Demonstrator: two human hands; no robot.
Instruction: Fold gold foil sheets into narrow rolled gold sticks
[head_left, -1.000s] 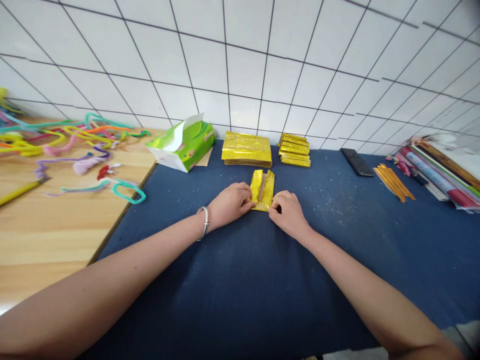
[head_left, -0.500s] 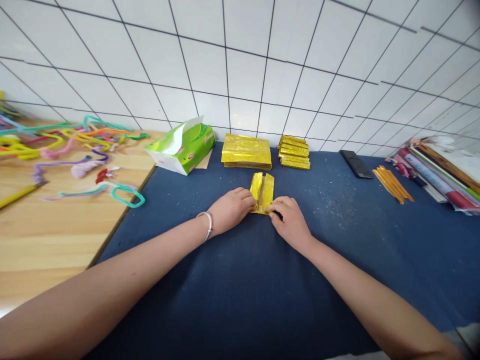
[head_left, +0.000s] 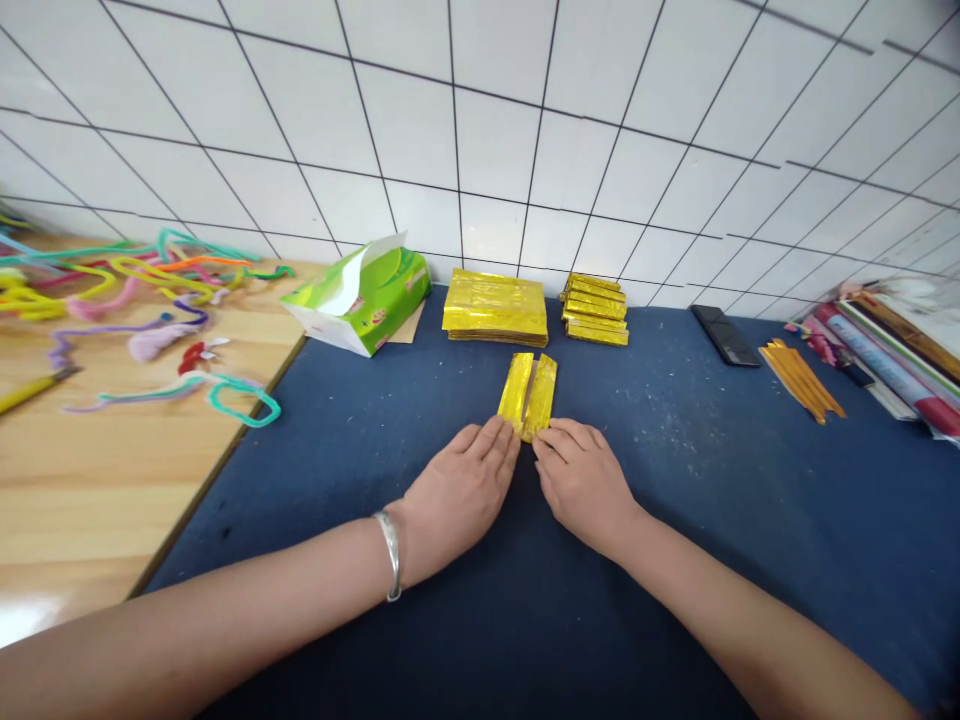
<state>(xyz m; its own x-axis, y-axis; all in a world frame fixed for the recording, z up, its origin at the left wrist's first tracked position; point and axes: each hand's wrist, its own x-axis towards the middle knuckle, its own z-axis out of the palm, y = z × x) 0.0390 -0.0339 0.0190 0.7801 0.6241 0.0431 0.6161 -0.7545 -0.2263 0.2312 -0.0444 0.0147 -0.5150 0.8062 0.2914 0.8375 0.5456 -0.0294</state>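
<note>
A small piece of gold foil paper [head_left: 540, 395] lies on the dark blue table cover, its two long sides folded inward with a narrow gap between them. My left hand [head_left: 466, 478] presses its outstretched fingers flat on the near left corner; a silver bangle circles that wrist. At the near right corner, my right hand [head_left: 586, 480] has its fingers bent and drawn together over the paper's edge, with the thumb hidden. Behind the paper sit a stack of flat gold sheets [head_left: 495, 305] and a smaller pile of folded gold strips [head_left: 595, 308].
A green tissue pack [head_left: 390, 300] stands beside the sheets. Colourful pipe cleaners [head_left: 244, 398] lie on the wooden board [head_left: 90, 510] at left. To the right are a black phone [head_left: 724, 335], orange-gold strips [head_left: 802, 380] and piled books [head_left: 892, 365]. A tiled wall [head_left: 495, 140] rises behind.
Both hands have shifted toward me along the paper's near end. The left fingers have straightened and flattened, and the right thumb has gone out of sight. The paper's folded sides now sit closer together.
</note>
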